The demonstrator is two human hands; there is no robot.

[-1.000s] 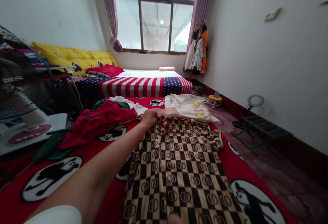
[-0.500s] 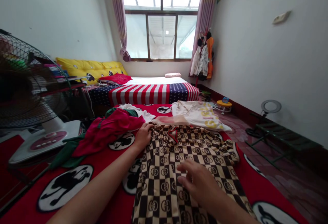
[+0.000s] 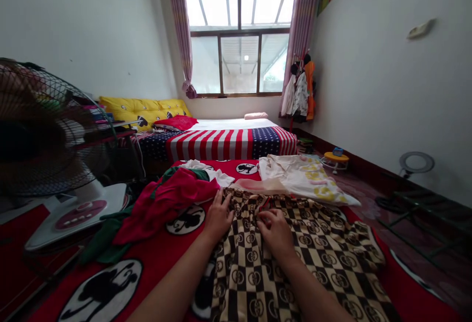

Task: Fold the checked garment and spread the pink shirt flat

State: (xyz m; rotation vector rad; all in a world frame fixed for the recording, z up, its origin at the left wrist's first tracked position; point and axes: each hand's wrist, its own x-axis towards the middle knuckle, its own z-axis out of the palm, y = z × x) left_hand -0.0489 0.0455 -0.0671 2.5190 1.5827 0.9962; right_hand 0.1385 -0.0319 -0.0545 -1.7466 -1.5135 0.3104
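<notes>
A brown-and-beige checked shirt point(image 3: 254, 278) with a repeated round face print is spread on the red blanket in front of me. My left hand point(image 3: 218, 218) lies at its upper left edge, fingers stretched out over the cloth. Near the red-trimmed neckline, my right hand point(image 3: 276, 233) has its fingers curled together on the fabric, pinching it. A magenta garment point(image 3: 165, 194) lies crumpled left of my left hand, with dark green cloth beneath it. Beyond the shirt's top edge is a white garment with yellow print point(image 3: 302, 177), laid flat.
The red blanket point(image 3: 155, 248) bears round black-and-white figures. A running fan point(image 3: 44, 135) stands at left. Behind is a bed with a stars-and-stripes cover point(image 3: 221, 145). At right are a yellow stool point(image 3: 335, 157), a ring light point(image 3: 416, 163) and a dark green metal rack point(image 3: 427, 209).
My right hand has moved up from the shirt's middle to the neckline, and its fingers have closed. The left hand stays at the upper left edge. The view has tilted up slightly.
</notes>
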